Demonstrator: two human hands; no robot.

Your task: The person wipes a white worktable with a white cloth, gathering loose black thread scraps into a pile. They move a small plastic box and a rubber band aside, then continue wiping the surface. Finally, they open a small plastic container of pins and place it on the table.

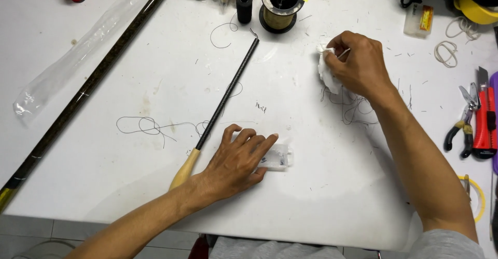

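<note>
Tissue is pinched in the fingers of the right hand, closed around the white wad together with what looks like a thin strand; the wad rests on the white desk, right of centre. Left hand is laid flat, fingers spread and open, on a small clear plastic box near the front edge, pinning it rather than gripping. Thin black rod section with its tan butt lies just left of that hand. Line spool stands at the back, loose line is tangled under the right wrist. Judged best: box kept pressed down, tissue grip kept light, tangle kept clear of the pull.
</note>
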